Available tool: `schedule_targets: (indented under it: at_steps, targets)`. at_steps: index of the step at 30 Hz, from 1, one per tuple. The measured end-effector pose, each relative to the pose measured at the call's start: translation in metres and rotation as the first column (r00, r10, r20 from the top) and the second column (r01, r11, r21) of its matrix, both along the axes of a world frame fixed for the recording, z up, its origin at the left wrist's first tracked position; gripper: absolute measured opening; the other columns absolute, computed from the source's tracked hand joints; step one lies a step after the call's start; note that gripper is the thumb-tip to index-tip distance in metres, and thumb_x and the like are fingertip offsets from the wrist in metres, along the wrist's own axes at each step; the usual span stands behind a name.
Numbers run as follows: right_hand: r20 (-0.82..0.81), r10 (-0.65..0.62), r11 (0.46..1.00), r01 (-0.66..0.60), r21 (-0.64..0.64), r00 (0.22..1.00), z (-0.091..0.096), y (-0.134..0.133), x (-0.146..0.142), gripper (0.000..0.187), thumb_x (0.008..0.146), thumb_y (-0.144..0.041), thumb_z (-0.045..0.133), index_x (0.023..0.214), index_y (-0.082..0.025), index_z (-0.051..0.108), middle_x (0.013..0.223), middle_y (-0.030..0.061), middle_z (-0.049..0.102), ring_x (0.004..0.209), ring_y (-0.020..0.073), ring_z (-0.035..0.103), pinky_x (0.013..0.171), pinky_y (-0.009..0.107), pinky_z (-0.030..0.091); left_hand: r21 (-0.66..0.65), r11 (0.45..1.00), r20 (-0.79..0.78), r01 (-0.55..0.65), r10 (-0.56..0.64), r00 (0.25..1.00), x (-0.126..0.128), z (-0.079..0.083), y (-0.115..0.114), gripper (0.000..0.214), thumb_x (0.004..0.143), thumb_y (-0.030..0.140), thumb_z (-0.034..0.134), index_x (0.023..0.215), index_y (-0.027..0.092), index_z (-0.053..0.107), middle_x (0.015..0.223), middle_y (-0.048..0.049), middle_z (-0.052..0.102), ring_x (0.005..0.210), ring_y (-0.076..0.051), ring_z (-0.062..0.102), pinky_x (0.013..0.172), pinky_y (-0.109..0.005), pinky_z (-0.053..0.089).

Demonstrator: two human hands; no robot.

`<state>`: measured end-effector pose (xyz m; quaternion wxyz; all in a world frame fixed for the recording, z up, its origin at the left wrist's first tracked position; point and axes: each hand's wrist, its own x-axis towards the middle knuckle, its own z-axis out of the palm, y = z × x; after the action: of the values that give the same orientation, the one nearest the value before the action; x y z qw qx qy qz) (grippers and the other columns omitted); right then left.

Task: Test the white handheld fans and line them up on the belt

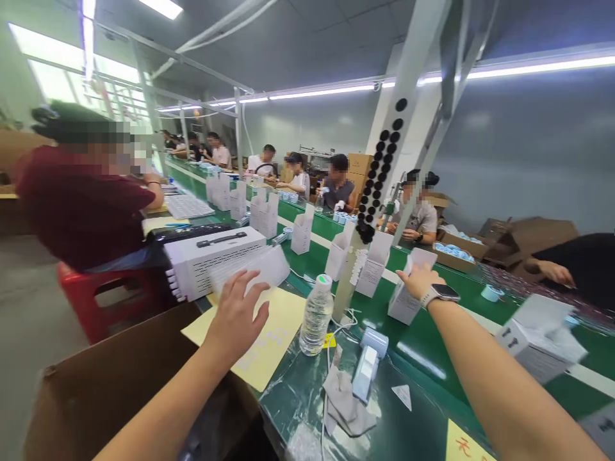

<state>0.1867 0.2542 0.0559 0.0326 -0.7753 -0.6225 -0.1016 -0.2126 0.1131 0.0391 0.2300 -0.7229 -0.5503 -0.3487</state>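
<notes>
the small white carton (402, 301) stands upright on the green counter (432, 333), its top flap up, just beyond the right hand (419, 280). that hand, with a smartwatch (441, 294) on the wrist, lies against the carton's top edge with fingers stretched forward; its fingertips are hidden, so i cannot tell whether they pinch the flap or only touch it. the left hand (236, 315) is wide open, fingers spread, palm down, at the near edge of a clear plastic sleeve (262, 266); whether it touches the sleeve or hovers just above it is unclear. the sleeve lies across a long white box with a black handle (206, 253), which rests on a yellow sheet (276, 333). between the two hands stand a water bottle (316, 317) and a slanted white post (384, 166) stuck with black discs. nearer lie a pale blue and white device (368, 365) and a grey cloth (346, 400). more open cartons (264, 214) line the counter. a brown cardboard box (106, 384) sits bottom left.
</notes>
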Motion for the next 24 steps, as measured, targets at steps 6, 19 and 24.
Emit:
schedule_targets:
  at_steps: [6,19,24]
  targets:
    - [0.024,0.011,1.000,-0.011,-0.009,1.000,0.009,-0.019,-0.006,0.041,0.094,-0.050,0.057,0.116,-0.016,0.063,0.124,0.0101,0.063,0.121,0.0277,0.055,0.104,0.052,0.040,0.089,0.820,0.230,0.566,-0.570,0.789,0.110,0.001,-0.065,0.023,0.084,0.010,0.049,0.102,0.022,0.056,0.094,-0.0064,0.065,0.092,-0.021,0.062,0.082,-0.034,0.054]
    - [-0.108,0.097,0.956,-0.123,-0.265,0.989,-0.104,-0.275,-0.027,0.017,0.089,-0.009,0.053,0.088,-0.017,0.068,0.088,0.0100,0.073,0.081,0.0237,0.071,0.064,0.029,0.047,-0.697,0.449,0.585,0.559,-0.094,0.805,0.199,-0.070,0.006,0.049,0.084,0.025,0.055,0.132,0.014,0.049,0.120,-0.0187,0.065,0.112,-0.034,0.061,0.099,-0.046,0.043]
    - [-0.229,0.124,0.960,-0.175,-0.220,0.966,-0.114,-0.285,-0.036,0.020,0.098,-0.020,0.045,0.096,-0.014,0.064,0.099,0.0130,0.068,0.096,0.0273,0.066,0.080,0.035,0.048,-0.407,0.407,0.887,0.818,-0.038,0.460,0.209,-0.051,-0.008,0.047,0.085,0.036,0.059,0.127,0.021,0.047,0.114,-0.0091,0.064,0.102,-0.025,0.063,0.091,-0.037,0.049]
